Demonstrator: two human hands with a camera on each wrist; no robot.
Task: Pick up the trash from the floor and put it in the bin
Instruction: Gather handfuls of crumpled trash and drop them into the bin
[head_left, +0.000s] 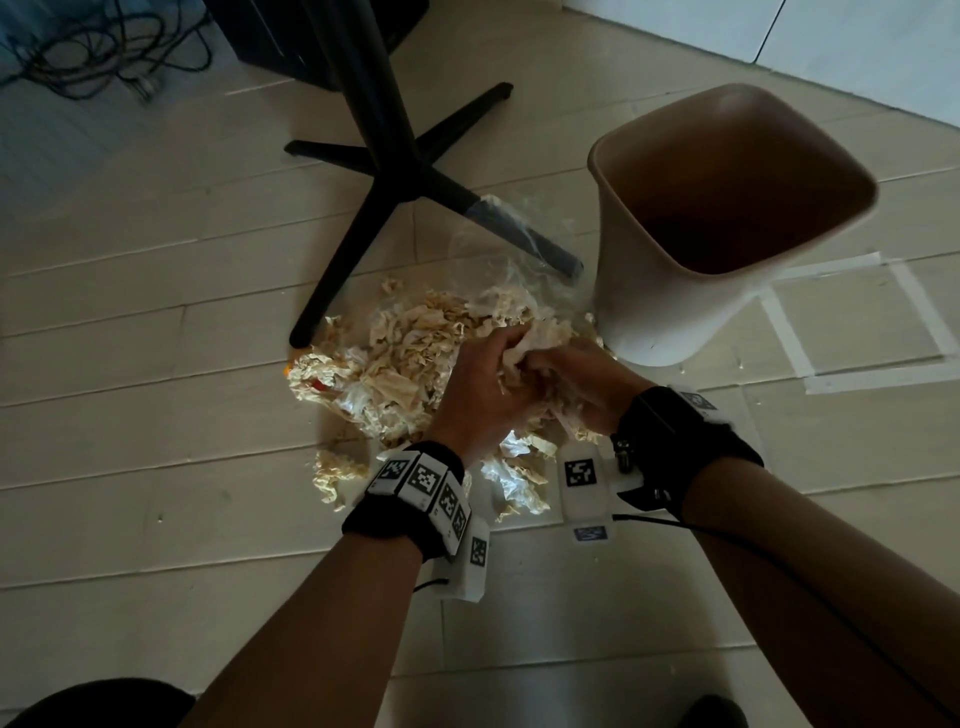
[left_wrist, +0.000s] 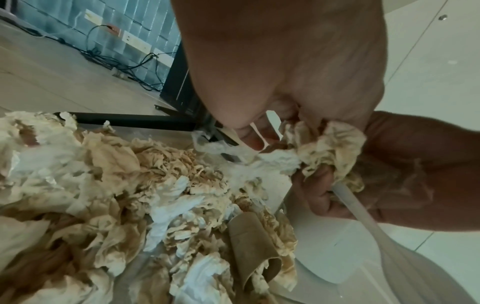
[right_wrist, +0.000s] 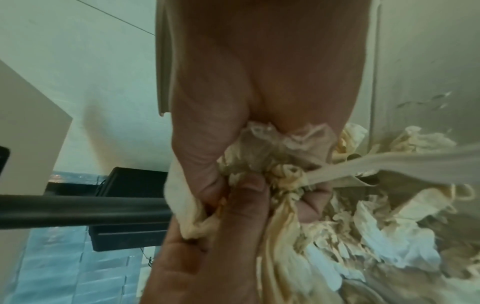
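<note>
**Trash gathering beside the bin**

Trash (head_left: 395, 358), crumpled paper on the floor at frame centre, is being bunched: left hand (head_left: 483, 389) and right hand (head_left: 582, 384) fingers are clenching one wad. Next, probably: lifting it into the bin (head_left: 649, 306), centre right.

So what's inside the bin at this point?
The bin looks empty as far as the head view shows: only its dark inner walls. The very bottom is shadowed, so small scraps cannot be ruled out. The crumpled paper pile lies on the floor.
</note>
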